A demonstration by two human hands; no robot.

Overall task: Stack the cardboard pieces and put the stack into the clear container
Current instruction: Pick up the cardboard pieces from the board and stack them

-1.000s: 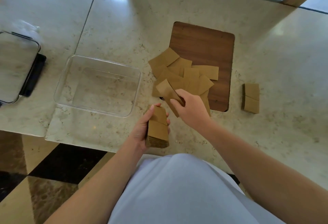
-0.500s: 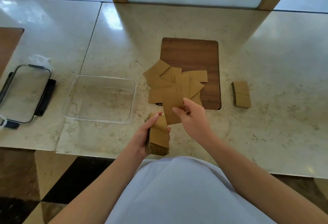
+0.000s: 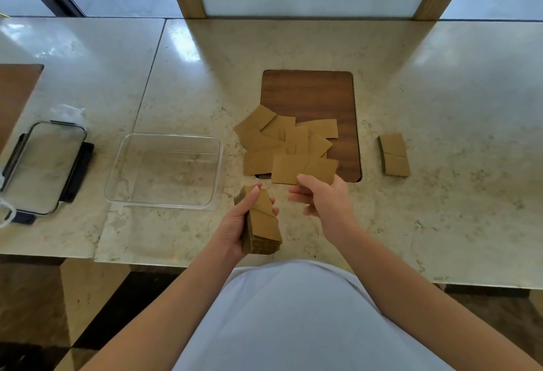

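- Left hand [image 3: 235, 225] grips the stack [image 3: 261, 224] at 6 o'clock
- Right hand [image 3: 326, 200], loosely open, touches the loose pieces [image 3: 288, 147] at 12
- Container [image 3: 164, 171] sits at 9 on the counter [image 3: 440, 135]

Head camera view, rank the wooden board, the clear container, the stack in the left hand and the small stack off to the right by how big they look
1. clear container and wooden board: look alike, not ranked
2. stack in the left hand: nearer the camera, so unsure
3. small stack on the right
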